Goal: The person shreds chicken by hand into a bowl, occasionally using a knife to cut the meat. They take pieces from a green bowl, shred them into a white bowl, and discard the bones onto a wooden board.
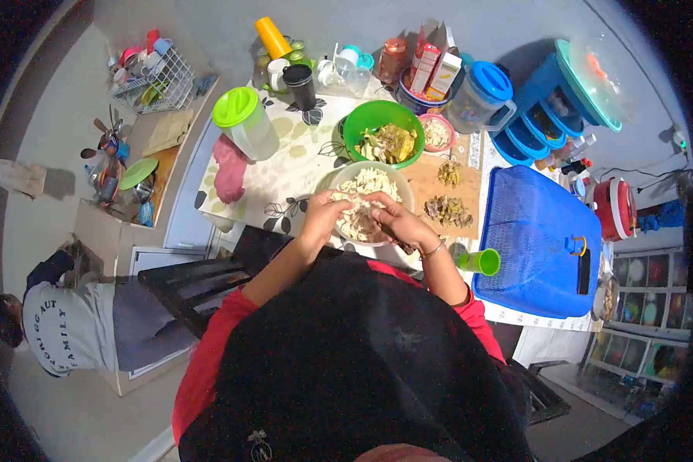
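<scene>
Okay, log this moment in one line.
left hand: over pale bowl | right hand: over pale bowl | green bowl: beyond, yellowish scraps inside | board: two piles

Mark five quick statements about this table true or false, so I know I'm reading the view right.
1. The left hand and right hand are both at the pale bowl. True.
2. The green bowl is empty. False: yellowish-green pieces lie in it.
3. Two separate piles, the far pile and the near pile, lie on the brown board. True.
4. The blue basket is left of the brown board. False: it is to the right.
5. The pitcher with the lime-green lid stands beside the pink cloth. True.
</scene>
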A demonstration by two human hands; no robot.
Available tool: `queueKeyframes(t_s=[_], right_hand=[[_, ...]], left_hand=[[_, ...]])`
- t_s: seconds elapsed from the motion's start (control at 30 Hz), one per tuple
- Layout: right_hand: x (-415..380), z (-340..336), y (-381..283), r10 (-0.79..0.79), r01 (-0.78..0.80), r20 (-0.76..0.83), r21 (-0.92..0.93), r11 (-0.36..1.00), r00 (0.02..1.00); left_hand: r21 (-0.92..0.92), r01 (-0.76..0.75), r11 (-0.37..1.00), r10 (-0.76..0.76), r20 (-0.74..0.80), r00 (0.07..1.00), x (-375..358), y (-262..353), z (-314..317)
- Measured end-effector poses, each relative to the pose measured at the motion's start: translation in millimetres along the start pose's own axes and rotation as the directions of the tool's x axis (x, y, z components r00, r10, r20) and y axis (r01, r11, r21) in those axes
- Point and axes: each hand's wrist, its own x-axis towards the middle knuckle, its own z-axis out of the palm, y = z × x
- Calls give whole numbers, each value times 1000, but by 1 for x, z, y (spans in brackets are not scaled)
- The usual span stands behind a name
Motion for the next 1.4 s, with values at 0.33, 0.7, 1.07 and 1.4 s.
queueKeyframes(t_s=[0.33,0.7,1.07,1.4], right_hand=[[3,6,1,17,-21,26,137,990,1000],[1,3,-1,34,-40,37,179,983,999],[1,8,-2,5,-17,44,271,962,999],[-4,14,-7,21,-22,2,148,989,1000]], left_hand=[[-22,-8,1000,8,12,1000,-1,-1,1],[-121,49,991,-35,109,993,2,-3,0],[-134,4,991,1,42,999,-3,2,-4],[-217,28,976,-26,11,1000,1,-1,1]])
